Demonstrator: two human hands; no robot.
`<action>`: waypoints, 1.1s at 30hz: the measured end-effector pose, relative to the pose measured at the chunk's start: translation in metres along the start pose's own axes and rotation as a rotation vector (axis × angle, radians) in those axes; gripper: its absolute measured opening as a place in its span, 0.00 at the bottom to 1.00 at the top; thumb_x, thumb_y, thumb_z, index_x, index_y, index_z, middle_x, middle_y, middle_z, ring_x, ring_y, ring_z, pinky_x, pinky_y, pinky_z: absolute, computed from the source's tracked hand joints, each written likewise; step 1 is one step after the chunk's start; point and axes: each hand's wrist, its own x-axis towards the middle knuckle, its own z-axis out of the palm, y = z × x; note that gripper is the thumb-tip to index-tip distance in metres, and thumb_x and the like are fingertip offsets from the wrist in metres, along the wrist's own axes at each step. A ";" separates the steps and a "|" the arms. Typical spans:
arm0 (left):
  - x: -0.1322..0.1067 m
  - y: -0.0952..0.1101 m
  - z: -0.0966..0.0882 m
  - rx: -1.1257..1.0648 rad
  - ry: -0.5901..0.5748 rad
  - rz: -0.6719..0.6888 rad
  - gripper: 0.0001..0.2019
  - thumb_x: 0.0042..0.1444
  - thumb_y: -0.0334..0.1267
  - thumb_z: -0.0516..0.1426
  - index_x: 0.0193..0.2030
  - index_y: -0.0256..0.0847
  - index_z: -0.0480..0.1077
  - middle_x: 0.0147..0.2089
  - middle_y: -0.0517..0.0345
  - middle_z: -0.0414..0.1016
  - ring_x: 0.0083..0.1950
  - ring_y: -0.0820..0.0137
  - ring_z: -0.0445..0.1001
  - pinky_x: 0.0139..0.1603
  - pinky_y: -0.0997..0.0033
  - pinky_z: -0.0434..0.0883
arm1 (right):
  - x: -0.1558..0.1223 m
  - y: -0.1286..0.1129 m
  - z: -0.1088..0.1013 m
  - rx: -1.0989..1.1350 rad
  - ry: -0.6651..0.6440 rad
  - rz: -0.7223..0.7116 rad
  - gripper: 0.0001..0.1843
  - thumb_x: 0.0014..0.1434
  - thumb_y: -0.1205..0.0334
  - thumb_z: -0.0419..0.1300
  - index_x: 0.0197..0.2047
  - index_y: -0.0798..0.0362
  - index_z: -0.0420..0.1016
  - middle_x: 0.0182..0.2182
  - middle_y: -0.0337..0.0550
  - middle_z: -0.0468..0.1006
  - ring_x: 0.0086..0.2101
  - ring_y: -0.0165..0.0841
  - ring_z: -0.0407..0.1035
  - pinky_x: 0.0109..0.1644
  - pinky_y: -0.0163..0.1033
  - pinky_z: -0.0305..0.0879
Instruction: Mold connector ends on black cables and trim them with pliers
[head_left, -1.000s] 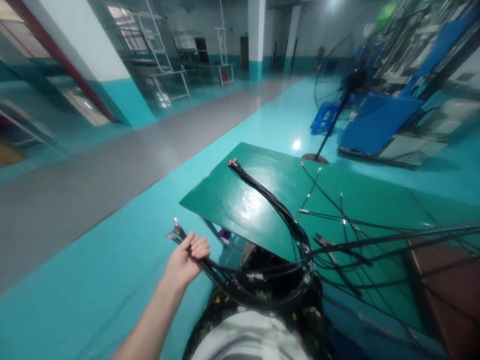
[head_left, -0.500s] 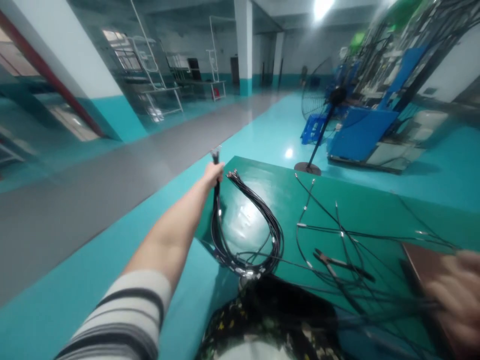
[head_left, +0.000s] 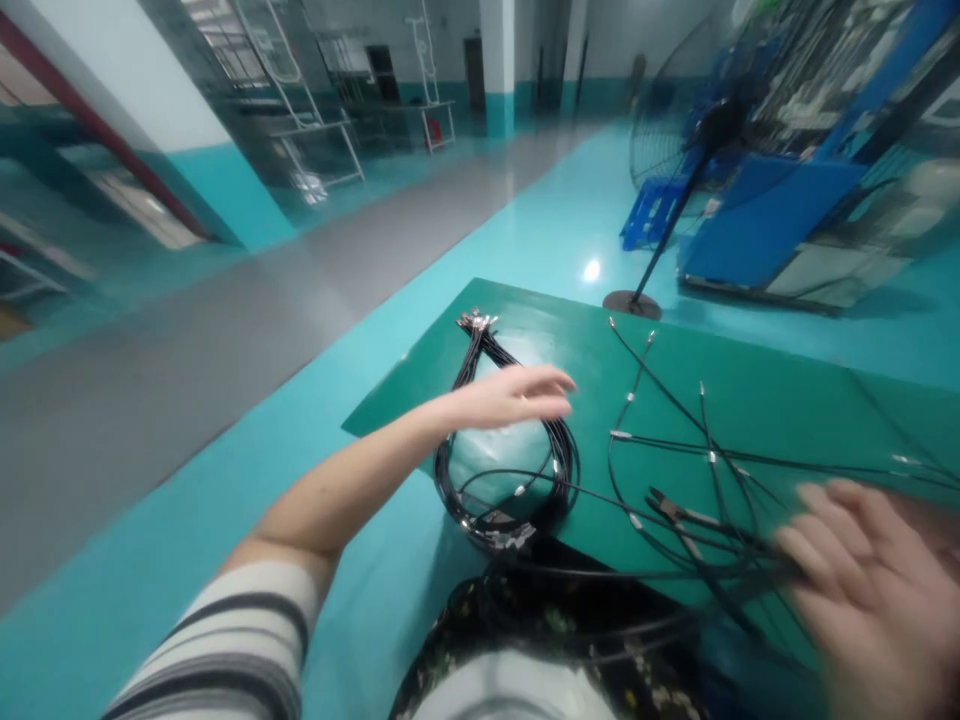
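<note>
My left hand (head_left: 517, 396) hovers over the looped bundle of black cables (head_left: 566, 465), fingers stretched forward and holding nothing. The bundle's metal-tipped ends (head_left: 477, 322) come together near the table's far left corner, and its lower curve hangs at the near edge. On the right, my right hand (head_left: 862, 570) is closed around black cables (head_left: 739, 580), which trail leftward across my lap; motion smears them slightly. Between the hands lie pliers (head_left: 694, 530) with dark jaws, partly under the cables. More loose black cables (head_left: 667, 445) with small white tags cross the table beyond them.
The green table (head_left: 555, 310) reaches from the left corner to the right side. A brown block-like thing (head_left: 934, 520) is partly behind my right hand. Past the table stand a pedestal fan (head_left: 637, 300), a blue crate (head_left: 652, 213) and a blue machine (head_left: 772, 220).
My left hand has let go of the cable ends and moved right, opening over the loop. Those ends now rest on the table. My right hand has come leftward with its cables.
</note>
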 end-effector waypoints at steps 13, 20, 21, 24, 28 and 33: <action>-0.014 0.009 0.180 -0.997 -0.082 -0.328 0.15 0.51 0.49 0.54 0.30 0.39 0.59 0.16 0.71 0.52 0.14 0.83 0.49 0.14 0.81 0.47 | 0.000 0.080 0.008 -0.049 -0.149 0.075 0.12 0.51 0.58 0.61 0.41 0.51 0.73 0.33 0.40 0.75 0.35 0.28 0.69 0.40 0.34 0.66; -0.019 0.009 0.190 -0.856 -0.024 -0.292 0.21 0.54 0.55 0.49 0.32 0.36 0.64 0.19 0.62 0.65 0.17 0.78 0.62 0.18 0.79 0.56 | -0.013 0.086 -0.014 -0.370 -0.242 0.097 0.18 0.54 0.49 0.56 0.41 0.53 0.75 0.38 0.46 0.76 0.39 0.37 0.70 0.44 0.43 0.66; -0.019 0.011 0.190 -0.858 -0.060 -0.295 0.21 0.53 0.55 0.49 0.32 0.35 0.64 0.20 0.60 0.67 0.19 0.76 0.65 0.19 0.78 0.58 | -0.017 0.089 -0.014 -0.474 -0.300 0.104 0.20 0.54 0.48 0.55 0.43 0.52 0.74 0.41 0.47 0.75 0.42 0.39 0.69 0.45 0.44 0.66; -0.019 0.015 0.190 -0.896 -0.108 -0.288 0.18 0.53 0.52 0.51 0.34 0.36 0.64 0.19 0.62 0.64 0.17 0.78 0.62 0.18 0.79 0.55 | -0.023 0.094 -0.016 -0.580 -0.497 0.114 0.21 0.55 0.48 0.55 0.48 0.50 0.71 0.48 0.46 0.72 0.49 0.40 0.65 0.51 0.46 0.62; -0.024 0.011 0.193 -0.959 -0.048 -0.372 0.15 0.50 0.48 0.55 0.33 0.38 0.62 0.18 0.70 0.53 0.14 0.83 0.48 0.14 0.81 0.45 | -0.009 0.078 -0.023 -0.298 -0.559 0.080 0.28 0.56 0.47 0.52 0.59 0.45 0.58 0.53 0.47 0.66 0.51 0.40 0.62 0.52 0.48 0.60; -0.020 0.005 0.200 -0.873 -0.033 -0.386 0.13 0.51 0.47 0.54 0.31 0.37 0.62 0.17 0.69 0.54 0.13 0.83 0.50 0.13 0.80 0.46 | 0.004 0.056 -0.004 -0.703 -0.649 -0.118 0.24 0.60 0.49 0.48 0.57 0.46 0.61 0.57 0.45 0.63 0.56 0.36 0.55 0.60 0.47 0.48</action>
